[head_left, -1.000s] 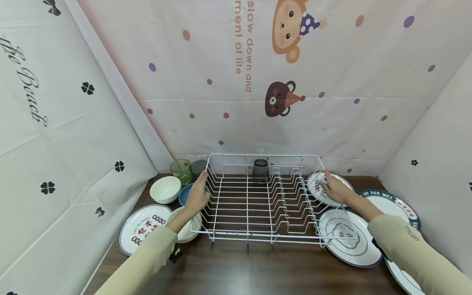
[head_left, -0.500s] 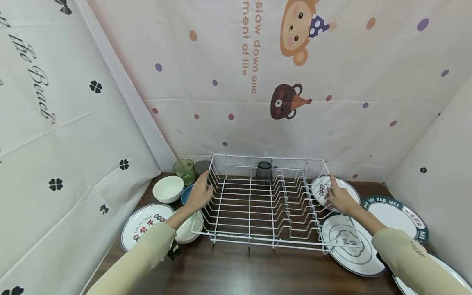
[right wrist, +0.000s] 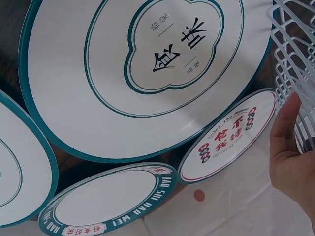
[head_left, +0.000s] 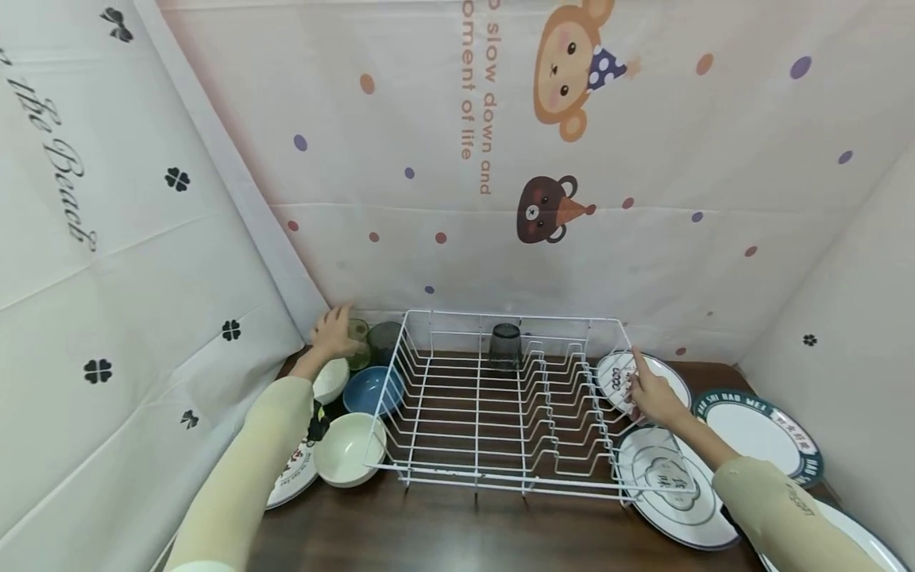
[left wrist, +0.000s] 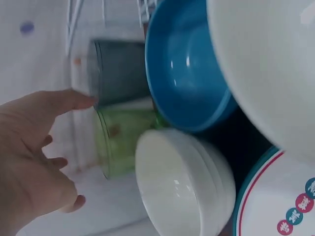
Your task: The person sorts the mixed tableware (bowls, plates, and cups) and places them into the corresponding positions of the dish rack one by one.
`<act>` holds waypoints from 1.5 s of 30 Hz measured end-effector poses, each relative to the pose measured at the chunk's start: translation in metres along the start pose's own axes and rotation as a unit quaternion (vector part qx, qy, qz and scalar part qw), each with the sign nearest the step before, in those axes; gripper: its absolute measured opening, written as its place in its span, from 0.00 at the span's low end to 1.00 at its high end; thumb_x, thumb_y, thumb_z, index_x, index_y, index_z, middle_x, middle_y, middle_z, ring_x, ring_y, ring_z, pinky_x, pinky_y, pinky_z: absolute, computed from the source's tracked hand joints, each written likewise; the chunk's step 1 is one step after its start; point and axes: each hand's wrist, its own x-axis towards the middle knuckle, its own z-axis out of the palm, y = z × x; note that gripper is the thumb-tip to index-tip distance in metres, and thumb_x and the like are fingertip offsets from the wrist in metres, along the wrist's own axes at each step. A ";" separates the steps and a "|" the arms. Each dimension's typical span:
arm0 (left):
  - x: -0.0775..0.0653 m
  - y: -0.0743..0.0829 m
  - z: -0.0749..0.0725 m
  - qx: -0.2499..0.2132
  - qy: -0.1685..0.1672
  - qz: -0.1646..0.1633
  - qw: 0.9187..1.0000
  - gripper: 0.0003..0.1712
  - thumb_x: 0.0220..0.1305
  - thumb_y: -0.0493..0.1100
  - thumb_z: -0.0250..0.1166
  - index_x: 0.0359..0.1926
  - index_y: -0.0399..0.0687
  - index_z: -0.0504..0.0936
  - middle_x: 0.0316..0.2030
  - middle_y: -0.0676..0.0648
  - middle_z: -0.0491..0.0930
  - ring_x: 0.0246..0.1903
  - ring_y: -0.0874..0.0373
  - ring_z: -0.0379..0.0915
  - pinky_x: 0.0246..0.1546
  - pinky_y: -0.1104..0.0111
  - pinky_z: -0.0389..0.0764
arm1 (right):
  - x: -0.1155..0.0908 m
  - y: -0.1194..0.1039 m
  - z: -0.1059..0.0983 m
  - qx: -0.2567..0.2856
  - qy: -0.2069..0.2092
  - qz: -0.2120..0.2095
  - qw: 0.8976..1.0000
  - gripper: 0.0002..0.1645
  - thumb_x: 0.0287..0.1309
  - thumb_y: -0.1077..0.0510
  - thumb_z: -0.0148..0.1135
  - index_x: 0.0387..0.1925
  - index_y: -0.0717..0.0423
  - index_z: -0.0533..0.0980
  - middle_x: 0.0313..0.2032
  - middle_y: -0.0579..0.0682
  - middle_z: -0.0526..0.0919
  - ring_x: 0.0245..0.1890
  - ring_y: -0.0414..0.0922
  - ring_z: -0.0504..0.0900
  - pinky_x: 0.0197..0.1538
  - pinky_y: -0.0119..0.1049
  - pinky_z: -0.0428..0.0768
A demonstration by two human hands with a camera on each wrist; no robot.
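Observation:
A white wire dish rack (head_left: pixel 525 479) stands on the dark wooden table, with an upturned dark glass (head_left: pixel 505 347) at its back. My right hand (head_left: pixel 654 393) holds the rack's right side; in the right wrist view the thumb (right wrist: pixel 288 115) lies against the wires. At the back left, my left hand (head_left: pixel 333 334) reaches over a green glass (left wrist: pixel 125 145) with fingers spread. One fingertip (left wrist: pixel 86 101) is right by the rims of the green glass and a grey glass (left wrist: pixel 120 71) beside it. The hand partly hides the green glass in the head view.
Left of the rack sit a blue bowl (head_left: pixel 372 391), a stack of white bowls (left wrist: pixel 184 184), a cream bowl (head_left: pixel 348 450) and a plate (head_left: pixel 295 478). Several plates lie to the right, including a green-rimmed one (head_left: pixel 750 433). Printed cloth walls (head_left: pixel 457 262) enclose the table.
My left hand has let go of the rack's left side and moved left and back to the green glass. The right hand has stayed on the rack.

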 end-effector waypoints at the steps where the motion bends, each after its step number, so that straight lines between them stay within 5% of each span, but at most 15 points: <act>1: 0.000 -0.006 -0.002 0.005 -0.013 -0.016 1.000 0.54 0.60 0.44 0.68 0.79 0.36 0.47 0.77 0.25 0.46 0.75 0.23 0.38 0.69 0.28 0.49 | 0.002 -0.002 0.001 0.004 0.001 0.000 1.000 0.38 0.76 0.65 0.33 0.78 0.73 0.32 0.28 0.63 0.82 0.17 0.45 0.82 0.21 0.37 0.81; 4: -0.002 -0.012 -0.008 0.018 -0.040 -0.042 0.998 0.56 0.61 0.45 0.69 0.79 0.33 0.44 0.77 0.24 0.42 0.75 0.23 0.36 0.70 0.29 0.47 | 0.007 -0.007 0.002 0.010 0.005 -0.003 1.000 0.38 0.76 0.64 0.32 0.78 0.71 0.33 0.29 0.64 0.82 0.17 0.45 0.82 0.22 0.38 0.81; 13: 0.001 -0.014 0.002 0.052 -0.064 -0.044 0.996 0.52 0.67 0.44 0.66 0.77 0.28 0.43 0.74 0.21 0.49 0.72 0.21 0.46 0.69 0.31 0.57 | 0.003 -0.011 0.000 0.022 0.003 0.014 1.000 0.37 0.77 0.64 0.32 0.79 0.70 0.34 0.33 0.69 0.83 0.19 0.49 0.84 0.24 0.40 0.82; 36: 0.006 -0.015 0.010 0.036 -0.039 -0.043 0.998 0.44 0.69 0.42 0.64 0.75 0.32 0.50 0.72 0.20 0.46 0.71 0.22 0.42 0.67 0.32 0.60 | 0.003 -0.007 0.003 0.034 0.015 0.019 0.999 0.37 0.76 0.64 0.31 0.79 0.68 0.36 0.31 0.67 0.84 0.18 0.47 0.84 0.24 0.40 0.82; 45: 0.009 -0.001 0.000 0.058 -0.024 -0.015 0.998 0.43 0.70 0.42 0.63 0.75 0.31 0.51 0.71 0.20 0.48 0.71 0.22 0.44 0.65 0.33 0.63 | 0.002 -0.002 0.001 0.033 0.014 0.039 0.999 0.36 0.77 0.62 0.29 0.79 0.68 0.37 0.31 0.65 0.84 0.19 0.47 0.84 0.26 0.40 0.82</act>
